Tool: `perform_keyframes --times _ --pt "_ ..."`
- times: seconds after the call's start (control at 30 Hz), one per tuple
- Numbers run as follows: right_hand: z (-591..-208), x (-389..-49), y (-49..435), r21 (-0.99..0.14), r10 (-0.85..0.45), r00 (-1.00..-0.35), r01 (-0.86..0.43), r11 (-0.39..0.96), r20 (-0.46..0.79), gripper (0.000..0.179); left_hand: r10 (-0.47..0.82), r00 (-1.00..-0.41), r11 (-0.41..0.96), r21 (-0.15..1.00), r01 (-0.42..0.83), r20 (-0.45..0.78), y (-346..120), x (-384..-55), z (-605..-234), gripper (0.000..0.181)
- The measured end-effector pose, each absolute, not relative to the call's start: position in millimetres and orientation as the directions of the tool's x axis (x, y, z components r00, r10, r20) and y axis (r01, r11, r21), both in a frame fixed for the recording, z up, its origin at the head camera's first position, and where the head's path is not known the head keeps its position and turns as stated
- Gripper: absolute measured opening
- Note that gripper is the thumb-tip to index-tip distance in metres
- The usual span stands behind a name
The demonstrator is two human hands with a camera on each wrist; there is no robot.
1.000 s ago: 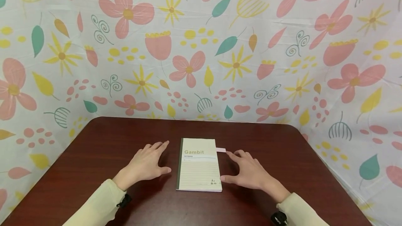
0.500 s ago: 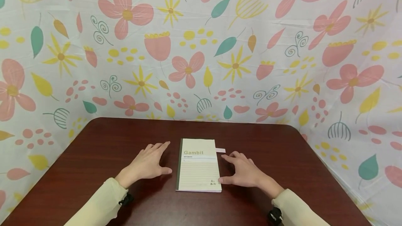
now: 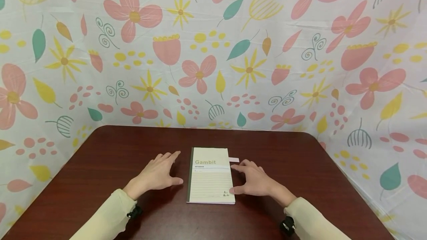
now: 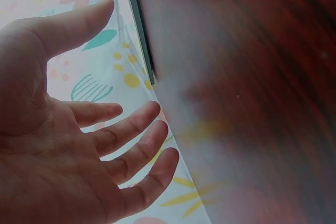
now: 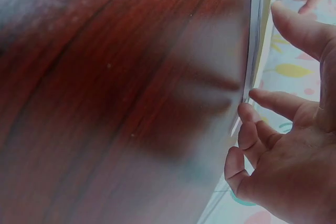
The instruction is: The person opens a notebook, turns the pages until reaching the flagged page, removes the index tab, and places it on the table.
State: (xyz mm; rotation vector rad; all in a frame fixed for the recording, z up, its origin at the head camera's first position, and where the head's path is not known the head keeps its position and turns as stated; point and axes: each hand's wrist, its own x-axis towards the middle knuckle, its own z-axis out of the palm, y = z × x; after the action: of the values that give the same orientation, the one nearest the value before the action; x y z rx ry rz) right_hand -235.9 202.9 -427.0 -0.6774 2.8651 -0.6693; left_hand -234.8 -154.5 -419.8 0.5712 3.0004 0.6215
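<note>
A notebook (image 3: 211,180) with a cream cover, dark spine and the word "Gambit" lies closed on the dark red-brown table (image 3: 160,214). From its right edge sticks out a pale tab (image 3: 234,160). Left of the spine, my left hand (image 3: 155,173) is spread with its thumb apart from the notebook. My right hand (image 3: 257,180) is at the right edge, fingers loosely bent. Its thumb tip overlaps the cover's lower right corner in the head view, and its index fingertip (image 5: 257,94) is at the page edge in the right wrist view; whether they press on it I cannot tell.
Behind the table and along both sides hangs a white cloth (image 3: 200,114) printed with flowers and leaves. Each wrist wears a black strap device, the left one (image 3: 134,211) and the right one (image 3: 287,226), below pale sleeves.
My right hand has moved left, from beside the tab to the notebook's right edge, its thumb now over the cover's edge. The left hand and the notebook stay nearly where they were.
</note>
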Motion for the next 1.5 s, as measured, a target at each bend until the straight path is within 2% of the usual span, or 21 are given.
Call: perform_keyframes --times 0.53,0.77,1.13,1.5 --pt "-429.1 -240.9 202.5 -0.520 -0.463 -0.886 -0.383 0.763 -0.027 0.080 0.384 -0.922 0.822 0.436 0.367 0.053 -155.5 -243.5 -422.7 0.087" --pt "-423.6 -240.5 200.6 -0.539 -0.462 -0.887 -0.395 0.744 0.011 0.074 0.382 -0.923 0.817 0.451 0.359 0.043 -157.7 -244.0 -423.6 0.085" --pt "-416.3 -242.6 199.5 -0.686 -0.435 -0.892 -0.393 0.612 0.123 0.059 0.379 -0.924 0.811 0.461 0.360 0.055 -163.3 -244.2 -420.8 0.083" --pt "-408.4 -240.9 190.2 -0.853 -0.426 -0.895 -0.321 0.411 0.132 0.062 0.379 -0.924 0.797 0.489 0.356 0.055 -167.9 -241.0 -418.1 0.079"
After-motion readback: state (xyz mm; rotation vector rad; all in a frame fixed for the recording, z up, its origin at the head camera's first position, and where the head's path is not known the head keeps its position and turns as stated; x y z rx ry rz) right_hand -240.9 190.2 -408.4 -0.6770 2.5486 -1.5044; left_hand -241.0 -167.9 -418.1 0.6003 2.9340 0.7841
